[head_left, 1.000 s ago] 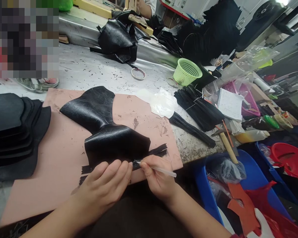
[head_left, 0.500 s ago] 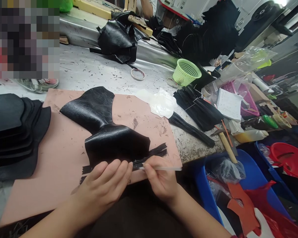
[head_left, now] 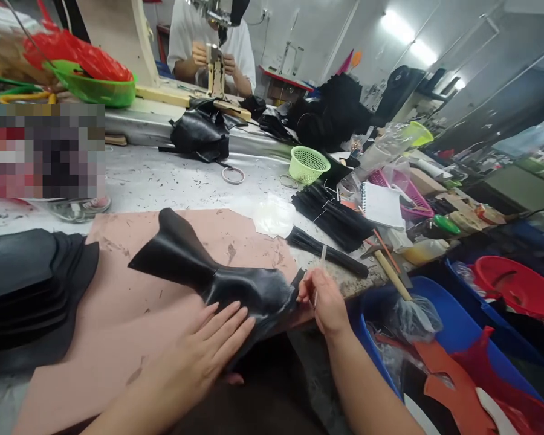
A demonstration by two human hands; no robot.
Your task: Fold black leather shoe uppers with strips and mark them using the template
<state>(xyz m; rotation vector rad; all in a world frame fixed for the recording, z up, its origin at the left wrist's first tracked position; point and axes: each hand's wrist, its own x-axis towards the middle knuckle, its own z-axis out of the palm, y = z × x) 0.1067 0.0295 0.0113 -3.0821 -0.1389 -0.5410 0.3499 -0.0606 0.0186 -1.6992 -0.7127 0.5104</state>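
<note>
A shiny black leather piece [head_left: 249,290] lies over the pink board and hangs past its near edge. My left hand [head_left: 217,338] rests flat on its near part, fingers stretched out. At the right end of the leather, my right hand [head_left: 324,299] is closed around a thin white pen-like stick [head_left: 323,252], which points upward. Its fingertips also pinch the leather's end, where a dark strip [head_left: 299,278] shows. The near underside of the leather is hidden by my left hand.
The pink board [head_left: 113,326] covers the near bench. Stacked black pieces [head_left: 22,284] stand left. Beyond are a tape ring [head_left: 233,175], a green basket [head_left: 309,164] and bundled black strips [head_left: 330,211]. A hammer [head_left: 392,275] and blue bin [head_left: 424,287] are right. Another person works behind.
The leather piece has shifted nearer and now drapes over the edge. My left hand has flattened onto it. My right hand moved right, and the white stick now points up. The view has tilted upward.
</note>
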